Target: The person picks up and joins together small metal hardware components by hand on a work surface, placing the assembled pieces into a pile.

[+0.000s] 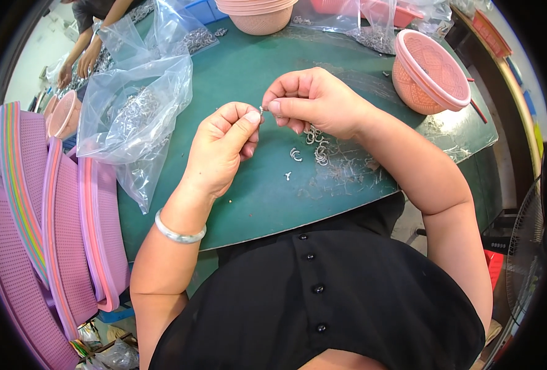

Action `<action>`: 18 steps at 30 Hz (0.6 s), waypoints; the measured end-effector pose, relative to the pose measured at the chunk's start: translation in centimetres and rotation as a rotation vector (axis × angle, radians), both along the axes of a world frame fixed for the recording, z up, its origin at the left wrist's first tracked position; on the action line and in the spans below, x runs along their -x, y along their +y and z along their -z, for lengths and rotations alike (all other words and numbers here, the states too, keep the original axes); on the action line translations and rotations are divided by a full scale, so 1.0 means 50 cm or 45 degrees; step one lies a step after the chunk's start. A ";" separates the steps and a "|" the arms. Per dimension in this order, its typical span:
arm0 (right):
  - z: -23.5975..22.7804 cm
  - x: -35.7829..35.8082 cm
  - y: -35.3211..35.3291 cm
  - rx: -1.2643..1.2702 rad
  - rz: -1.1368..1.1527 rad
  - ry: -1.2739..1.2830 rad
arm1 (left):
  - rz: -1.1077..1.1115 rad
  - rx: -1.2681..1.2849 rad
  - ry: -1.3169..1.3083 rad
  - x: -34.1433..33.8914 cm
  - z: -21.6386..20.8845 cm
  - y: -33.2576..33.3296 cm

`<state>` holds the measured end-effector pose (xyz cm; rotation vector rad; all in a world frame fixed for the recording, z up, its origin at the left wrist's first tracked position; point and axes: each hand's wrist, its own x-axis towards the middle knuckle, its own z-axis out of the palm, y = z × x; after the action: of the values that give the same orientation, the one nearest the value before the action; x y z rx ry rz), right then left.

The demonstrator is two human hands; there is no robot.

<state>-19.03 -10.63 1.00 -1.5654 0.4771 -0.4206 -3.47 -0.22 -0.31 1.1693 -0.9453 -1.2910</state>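
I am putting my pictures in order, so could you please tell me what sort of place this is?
Probably a small workshop: many small silvery pieces lie on a green table, a clear plastic bag holds more, and another person's hand shows at upper left.

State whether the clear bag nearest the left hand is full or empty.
Partly filled: small silvery pieces show through the clear bag, which lies loose and wrinkled around them.
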 end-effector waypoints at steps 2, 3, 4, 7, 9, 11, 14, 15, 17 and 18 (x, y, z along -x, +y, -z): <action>-0.002 0.002 0.000 -0.002 -0.015 -0.006 | 0.004 0.002 -0.013 0.000 -0.001 0.001; -0.002 0.002 0.000 -0.004 -0.032 -0.015 | 0.007 0.008 -0.027 0.000 -0.001 0.001; -0.003 0.002 0.001 -0.006 -0.032 -0.013 | 0.010 0.014 -0.040 -0.001 -0.001 0.002; -0.006 0.003 0.002 -0.003 -0.047 -0.009 | 0.020 0.019 -0.051 0.000 -0.001 0.003; -0.008 0.004 0.004 0.022 -0.054 0.005 | 0.018 0.020 -0.056 0.000 -0.001 0.003; -0.007 0.004 0.004 0.030 -0.057 0.011 | 0.015 0.019 -0.062 0.001 0.000 0.004; -0.007 0.005 0.004 0.045 -0.059 0.020 | 0.018 0.018 -0.094 0.003 -0.002 0.004; -0.007 0.005 0.004 0.050 -0.061 0.021 | 0.010 0.026 -0.110 0.004 -0.003 0.004; -0.009 0.005 0.006 0.058 -0.057 0.033 | 0.001 0.033 -0.127 0.005 -0.004 0.006; -0.010 0.005 0.006 0.065 -0.051 0.048 | 0.004 0.035 -0.145 0.005 -0.004 0.005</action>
<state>-19.27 -10.33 1.48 -1.6321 0.4661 -0.3761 -3.71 0.02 -0.13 1.2305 -1.0451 -1.2202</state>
